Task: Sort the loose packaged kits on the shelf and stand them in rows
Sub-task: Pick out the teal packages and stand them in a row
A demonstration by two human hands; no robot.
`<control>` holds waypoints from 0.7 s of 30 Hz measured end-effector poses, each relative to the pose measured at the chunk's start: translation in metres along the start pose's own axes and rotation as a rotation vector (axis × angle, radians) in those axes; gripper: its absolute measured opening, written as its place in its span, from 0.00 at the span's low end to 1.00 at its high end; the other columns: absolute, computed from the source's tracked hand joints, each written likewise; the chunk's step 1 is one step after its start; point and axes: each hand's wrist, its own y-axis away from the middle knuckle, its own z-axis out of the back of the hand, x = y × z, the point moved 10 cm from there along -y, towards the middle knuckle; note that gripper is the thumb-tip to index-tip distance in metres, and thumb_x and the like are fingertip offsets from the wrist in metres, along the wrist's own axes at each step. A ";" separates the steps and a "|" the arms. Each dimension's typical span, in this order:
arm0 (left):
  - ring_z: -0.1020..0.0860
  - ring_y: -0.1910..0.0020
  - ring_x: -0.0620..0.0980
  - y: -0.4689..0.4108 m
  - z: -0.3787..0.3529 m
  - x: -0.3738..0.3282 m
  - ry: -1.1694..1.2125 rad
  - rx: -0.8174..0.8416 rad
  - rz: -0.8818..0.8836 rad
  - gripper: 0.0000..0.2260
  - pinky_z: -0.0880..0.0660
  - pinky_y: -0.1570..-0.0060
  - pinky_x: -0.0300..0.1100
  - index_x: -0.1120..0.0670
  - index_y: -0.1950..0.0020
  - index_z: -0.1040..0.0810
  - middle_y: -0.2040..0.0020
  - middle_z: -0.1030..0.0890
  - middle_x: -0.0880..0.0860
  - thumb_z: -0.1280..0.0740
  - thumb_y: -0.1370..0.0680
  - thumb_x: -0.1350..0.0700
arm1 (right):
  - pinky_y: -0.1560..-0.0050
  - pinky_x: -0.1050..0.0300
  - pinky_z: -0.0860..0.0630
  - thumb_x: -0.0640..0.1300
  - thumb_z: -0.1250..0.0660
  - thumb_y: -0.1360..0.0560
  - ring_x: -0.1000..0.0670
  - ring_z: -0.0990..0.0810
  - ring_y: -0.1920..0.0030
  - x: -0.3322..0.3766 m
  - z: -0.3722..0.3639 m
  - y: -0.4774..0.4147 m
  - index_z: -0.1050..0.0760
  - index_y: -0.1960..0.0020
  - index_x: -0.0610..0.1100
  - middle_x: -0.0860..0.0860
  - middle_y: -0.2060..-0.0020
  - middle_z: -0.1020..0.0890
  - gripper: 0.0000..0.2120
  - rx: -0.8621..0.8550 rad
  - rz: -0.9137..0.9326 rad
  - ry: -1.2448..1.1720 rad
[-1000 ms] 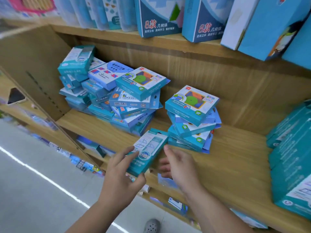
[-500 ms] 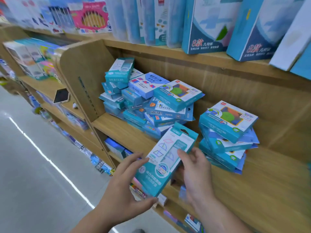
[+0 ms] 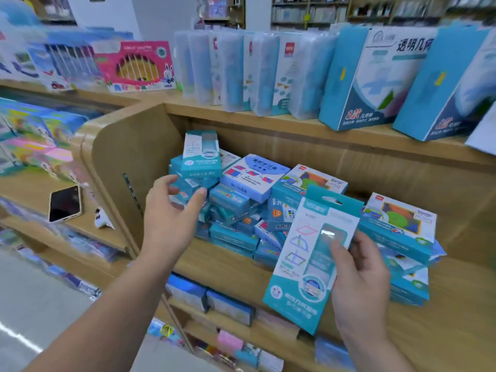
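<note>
Ok so, fingers first. My right hand (image 3: pixel 361 285) has the tall teal kit (image 3: pixel 308 267) in a solid pinch: thumb (image 3: pixel 338 251) flat on the front window, the other fingers (image 3: pixel 361 245) curled round behind its right edge. The kit's tilted, hang-tab end up at about 1 o'clock, and it's held in the air in front of the shelf (image 3: pixel 214 264). My left hand (image 3: pixel 166 224) is spread wide with nothing in it, reaching at the left side of the pile (image 3: pixel 241 210). The thumb tip looks right up against a small box, but I can't tell if it's touching.

The loose kits are all on that middle shelf: the big jumbled pile sits beside the divider panel (image 3: pixel 120 162), and there's a shorter stack (image 3: pixel 400 232) at 1 o'clock from my right hand. Nothing's standing in a row yet, so I'd say we're early.

How I'd play it: there's a twin kit (image 3: pixel 201 154) perched on top of the pile, at 1 o'clock from the left hand. I'd take that one from the top, not the little boxes at palm level. Pull from the middle and I reckon the heap slides off the front. Then I'd stand both tall ones on their bottom edges on the bare board in front. Once the pile thins, the divider makes a good bookend. Those hang-tab boxes look slim and tippy, so lean them on something. The phone (image 3: pixel 65 202) is on the next shelf at 9 o'clock; leave it alone.
</note>
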 end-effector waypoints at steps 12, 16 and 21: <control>0.23 0.71 0.49 -0.084 -0.040 0.023 0.335 0.176 0.326 0.19 0.29 0.78 0.39 0.50 0.30 0.30 0.51 0.17 0.58 0.34 0.20 0.46 | 0.63 0.61 0.19 0.37 0.33 0.21 0.51 0.13 0.55 -0.019 -0.033 0.022 0.20 0.43 0.46 0.49 0.54 0.13 0.09 -0.003 -0.134 0.055; 0.24 0.72 0.47 -0.079 -0.038 0.024 0.477 0.160 0.321 0.17 0.27 0.76 0.40 0.52 0.31 0.28 0.51 0.17 0.57 0.34 0.19 0.52 | 0.65 0.61 0.19 0.38 0.33 0.23 0.51 0.13 0.58 -0.019 -0.032 0.027 0.20 0.45 0.46 0.49 0.56 0.13 0.08 -0.014 -0.141 0.053; 0.20 0.65 0.49 -0.041 -0.030 0.029 0.613 0.237 0.309 0.20 0.22 0.67 0.41 0.51 0.26 0.32 0.47 0.17 0.55 0.35 0.18 0.54 | 0.61 0.56 0.17 0.39 0.34 0.23 0.47 0.13 0.56 -0.025 -0.022 0.029 0.20 0.45 0.46 0.47 0.55 0.13 0.08 -0.033 -0.149 0.068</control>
